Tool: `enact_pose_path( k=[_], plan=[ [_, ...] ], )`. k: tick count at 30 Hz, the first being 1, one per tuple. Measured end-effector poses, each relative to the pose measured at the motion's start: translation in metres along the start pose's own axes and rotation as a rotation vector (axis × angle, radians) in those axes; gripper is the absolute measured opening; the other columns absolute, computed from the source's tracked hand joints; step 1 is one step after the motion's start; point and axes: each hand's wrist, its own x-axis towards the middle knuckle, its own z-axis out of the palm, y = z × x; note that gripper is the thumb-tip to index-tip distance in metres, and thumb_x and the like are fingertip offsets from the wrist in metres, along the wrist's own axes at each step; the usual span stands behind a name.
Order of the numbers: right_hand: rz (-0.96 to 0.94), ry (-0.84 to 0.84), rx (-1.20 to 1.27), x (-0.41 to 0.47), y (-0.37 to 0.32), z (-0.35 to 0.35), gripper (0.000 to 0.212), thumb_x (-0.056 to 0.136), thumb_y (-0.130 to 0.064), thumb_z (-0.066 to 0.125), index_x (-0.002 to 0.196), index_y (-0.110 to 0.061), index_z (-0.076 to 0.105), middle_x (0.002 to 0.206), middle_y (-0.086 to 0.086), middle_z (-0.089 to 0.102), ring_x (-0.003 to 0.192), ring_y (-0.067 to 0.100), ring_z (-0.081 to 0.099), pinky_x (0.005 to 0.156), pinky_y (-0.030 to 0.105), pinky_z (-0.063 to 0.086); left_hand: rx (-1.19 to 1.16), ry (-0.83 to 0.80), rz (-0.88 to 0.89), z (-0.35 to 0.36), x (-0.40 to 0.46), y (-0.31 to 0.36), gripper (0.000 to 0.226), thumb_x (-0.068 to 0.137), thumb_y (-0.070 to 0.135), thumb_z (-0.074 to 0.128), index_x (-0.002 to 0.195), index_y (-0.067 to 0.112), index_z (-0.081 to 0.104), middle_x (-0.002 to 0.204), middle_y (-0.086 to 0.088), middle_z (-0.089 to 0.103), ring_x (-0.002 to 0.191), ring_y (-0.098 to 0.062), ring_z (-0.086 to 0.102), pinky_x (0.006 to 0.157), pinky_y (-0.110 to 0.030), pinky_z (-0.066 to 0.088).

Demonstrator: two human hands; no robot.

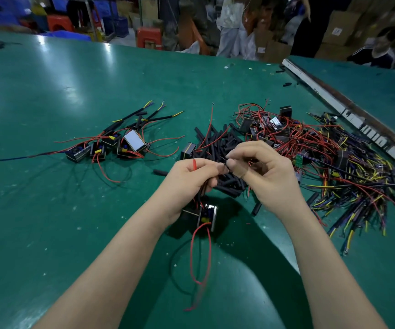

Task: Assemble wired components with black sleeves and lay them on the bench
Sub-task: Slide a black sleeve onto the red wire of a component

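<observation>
Left hand point(192, 173) grip curled on wired component point(206, 213), right hand point(260, 167) pinching its wire, bare bench point(49, 91) far left

A wide green bench top point(49, 91) fills most of the view, glossy with pale glare from overhead light. A second green table point(369, 77) butts against it at the right, edged by a white strip point(329, 96). Beyond stand orange plastic stools point(149, 38), blue crates point(118, 26), stacked cardboard boxes point(341, 27) and a metal rack leg point(90, 17).
</observation>
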Motion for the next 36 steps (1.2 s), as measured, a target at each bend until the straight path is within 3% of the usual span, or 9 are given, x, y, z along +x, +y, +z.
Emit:
enact_pose_path(
  k=[5, 10, 16, 20, 24, 26, 31, 34, 36],
  plan=[
    [0.116, -0.144, 0.005, 0.0, 0.002, -0.009, 0.012, 0.085, -0.025, 0.062, 0.095, -0.029, 0.067, 0.109, 0.0, 0.061, 0.09, 0.017, 0.057, 0.068, 0.026, 0.041, -0.002, -0.13, -0.061, -0.002, -0.002, 0.003, 0.021, 0.09, 0.008, 0.057, 0.072, 0.011, 0.069, 0.045, 0.01, 0.042, 0.04, 0.0, 0.037, 0.042, -0.008, 0.03],
    [0.168, -0.206, -0.071, 0.0, 0.0, -0.006, 0.019, 0.085, -0.035, 0.056, 0.085, -0.02, 0.068, 0.099, -0.006, 0.058, 0.098, 0.017, 0.055, 0.072, 0.026, 0.044, -0.014, -0.186, -0.093, -0.007, -0.004, 0.006, 0.027, 0.09, 0.012, 0.056, 0.067, 0.015, 0.07, 0.046, 0.01, 0.039, 0.04, -0.001, 0.034, 0.04, -0.011, 0.027],
    [0.307, -0.07, -0.088, 0.0, 0.002, 0.005, 0.022, 0.086, -0.008, 0.063, 0.066, -0.017, 0.062, 0.08, -0.015, 0.057, 0.087, 0.008, 0.053, 0.08, 0.022, 0.037, 0.145, -0.075, 0.009, -0.002, -0.004, 0.004, 0.024, 0.089, 0.01, 0.06, 0.067, 0.016, 0.063, 0.047, 0.011, 0.047, 0.044, 0.0, 0.04, 0.046, -0.01, 0.033],
    [0.122, -0.029, -0.201, 0.0, -0.003, 0.004, 0.006, 0.087, -0.017, 0.069, 0.091, -0.02, 0.066, 0.096, -0.009, 0.057, 0.093, 0.009, 0.053, 0.081, 0.017, 0.037, -0.008, -0.035, -0.035, -0.006, -0.001, 0.004, 0.02, 0.09, 0.009, 0.057, 0.073, 0.013, 0.067, 0.046, 0.009, 0.042, 0.042, -0.003, 0.037, 0.042, -0.011, 0.03],
    [-0.028, -0.064, -0.235, 0.001, -0.004, 0.0, 0.028, 0.085, -0.026, 0.065, 0.113, -0.03, 0.061, 0.116, -0.009, 0.052, 0.111, 0.0, 0.043, 0.093, 0.027, 0.036, -0.096, -0.125, -0.075, -0.01, 0.0, 0.005, 0.032, 0.091, 0.008, 0.05, 0.067, 0.014, 0.07, 0.045, 0.012, 0.035, 0.041, -0.002, 0.03, 0.04, -0.011, 0.025],
    [-0.057, -0.07, -0.26, 0.001, -0.004, -0.002, 0.024, 0.085, -0.023, 0.065, 0.108, -0.029, 0.064, 0.116, -0.005, 0.053, 0.109, 0.007, 0.043, 0.097, 0.03, 0.035, -0.124, -0.171, -0.103, -0.01, 0.0, 0.005, 0.035, 0.087, 0.008, 0.052, 0.058, 0.015, 0.07, 0.045, 0.012, 0.034, 0.04, -0.001, 0.029, 0.04, -0.011, 0.026],
    [-0.032, -0.087, -0.319, -0.002, -0.002, -0.001, 0.011, 0.087, -0.019, 0.066, 0.085, -0.012, 0.074, 0.096, -0.003, 0.059, 0.101, 0.02, 0.046, 0.094, 0.019, 0.031, -0.19, -0.273, -0.226, -0.012, -0.002, 0.007, 0.017, 0.074, 0.024, 0.061, 0.059, 0.02, 0.068, 0.046, 0.014, 0.032, 0.042, -0.002, 0.029, 0.04, -0.014, 0.026],
    [0.115, -0.098, -0.399, -0.002, -0.002, 0.006, 0.019, 0.09, -0.018, 0.064, 0.072, -0.012, 0.065, 0.088, -0.003, 0.06, 0.1, 0.023, 0.045, 0.09, 0.038, 0.037, 0.024, -0.152, -0.089, -0.01, -0.001, 0.004, 0.027, 0.088, 0.014, 0.058, 0.062, 0.018, 0.063, 0.047, 0.012, 0.04, 0.042, -0.002, 0.034, 0.042, -0.012, 0.029],
    [0.288, -0.134, -0.396, 0.0, -0.003, 0.009, 0.022, 0.085, -0.021, 0.06, 0.064, -0.017, 0.059, 0.086, -0.002, 0.06, 0.101, 0.021, 0.045, 0.09, 0.04, 0.037, 0.217, -0.079, 0.036, -0.006, -0.004, 0.004, 0.022, 0.089, 0.009, 0.059, 0.067, 0.012, 0.06, 0.046, 0.012, 0.045, 0.042, 0.0, 0.037, 0.044, -0.009, 0.031]
  ],
)
